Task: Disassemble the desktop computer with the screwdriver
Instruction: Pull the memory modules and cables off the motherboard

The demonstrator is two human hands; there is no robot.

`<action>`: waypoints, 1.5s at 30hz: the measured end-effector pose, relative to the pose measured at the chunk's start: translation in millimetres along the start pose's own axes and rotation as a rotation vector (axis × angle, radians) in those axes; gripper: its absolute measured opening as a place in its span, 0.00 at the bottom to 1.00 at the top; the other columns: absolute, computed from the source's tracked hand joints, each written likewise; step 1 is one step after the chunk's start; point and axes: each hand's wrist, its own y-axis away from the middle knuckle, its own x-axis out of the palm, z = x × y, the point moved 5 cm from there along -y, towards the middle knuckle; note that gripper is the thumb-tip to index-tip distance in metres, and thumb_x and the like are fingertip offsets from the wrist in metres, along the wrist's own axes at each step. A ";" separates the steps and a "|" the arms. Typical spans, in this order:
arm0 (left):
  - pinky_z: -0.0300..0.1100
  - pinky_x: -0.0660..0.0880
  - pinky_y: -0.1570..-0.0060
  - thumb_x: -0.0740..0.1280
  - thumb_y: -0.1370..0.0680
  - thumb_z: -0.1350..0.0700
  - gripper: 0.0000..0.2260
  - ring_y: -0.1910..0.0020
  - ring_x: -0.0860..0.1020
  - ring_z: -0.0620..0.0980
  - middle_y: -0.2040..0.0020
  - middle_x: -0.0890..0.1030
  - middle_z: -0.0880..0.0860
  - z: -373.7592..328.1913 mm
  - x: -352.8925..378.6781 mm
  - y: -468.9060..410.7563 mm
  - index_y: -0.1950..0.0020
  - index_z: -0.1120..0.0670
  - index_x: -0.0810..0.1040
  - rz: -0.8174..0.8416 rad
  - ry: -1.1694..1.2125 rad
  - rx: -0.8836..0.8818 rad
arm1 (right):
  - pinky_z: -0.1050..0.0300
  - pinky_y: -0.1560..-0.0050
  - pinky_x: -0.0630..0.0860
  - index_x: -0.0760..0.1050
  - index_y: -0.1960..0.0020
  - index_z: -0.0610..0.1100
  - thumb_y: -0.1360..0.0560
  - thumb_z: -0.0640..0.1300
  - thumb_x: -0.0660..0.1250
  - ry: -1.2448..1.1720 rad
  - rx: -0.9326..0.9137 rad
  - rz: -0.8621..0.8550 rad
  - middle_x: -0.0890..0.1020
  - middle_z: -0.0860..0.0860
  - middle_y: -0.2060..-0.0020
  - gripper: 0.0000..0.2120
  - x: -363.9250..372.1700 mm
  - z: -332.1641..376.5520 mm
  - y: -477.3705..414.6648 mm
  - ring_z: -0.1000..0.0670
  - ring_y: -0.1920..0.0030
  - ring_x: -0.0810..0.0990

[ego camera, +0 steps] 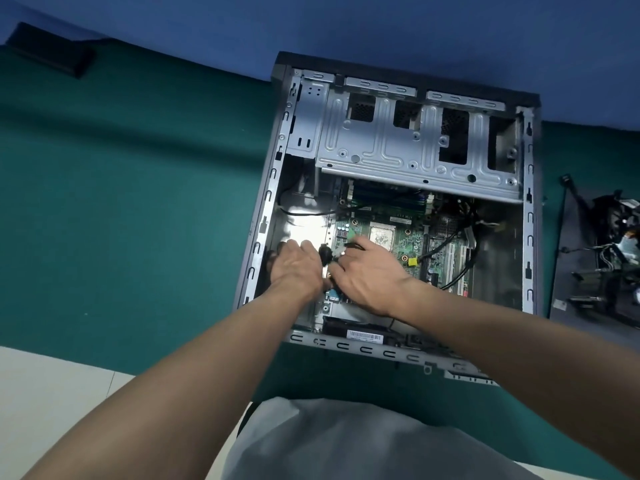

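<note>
The open desktop case lies on its side on a green mat. Inside are the green motherboard and a grey metal drive cage at the far end. Both my hands are inside the case at its left half. My left hand is curled around a black cable or plug near the left wall. My right hand pinches a white connector with black wires beside it. The two hands nearly touch. No screwdriver is in sight.
Removed parts and loose cables lie on a dark panel right of the case. A black flat object sits at the far left of the green mat. Black cables with a yellow plug cross the motherboard.
</note>
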 end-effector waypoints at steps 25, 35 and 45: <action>0.49 0.69 0.40 0.71 0.26 0.49 0.28 0.40 0.69 0.56 0.39 0.70 0.59 -16.1 -17.6 7.8 0.33 0.58 0.62 -0.243 -0.046 0.167 | 0.56 0.54 0.74 0.82 0.55 0.46 0.23 0.57 0.61 -0.953 0.460 -0.378 0.82 0.53 0.61 0.17 -64.3 -64.5 101.5 0.55 0.59 0.78; 0.45 0.74 0.50 0.63 0.20 0.50 0.11 0.48 0.76 0.53 0.46 0.77 0.55 -67.5 -20.4 20.4 0.42 0.55 0.74 -0.138 -0.019 0.331 | 0.66 0.61 0.71 0.80 0.54 0.47 0.22 0.42 0.65 -1.133 1.045 -0.889 0.79 0.60 0.65 0.05 19.1 -134.5 256.9 0.59 0.64 0.76; 0.40 0.71 0.59 0.67 0.23 0.53 0.06 0.55 0.76 0.49 0.51 0.78 0.52 -65.1 -15.6 17.3 0.49 0.52 0.74 -0.052 0.035 0.206 | 0.55 0.49 0.69 0.81 0.48 0.36 0.22 0.39 0.64 -0.932 1.146 -0.835 0.83 0.42 0.54 0.09 133.6 -153.9 232.1 0.41 0.49 0.75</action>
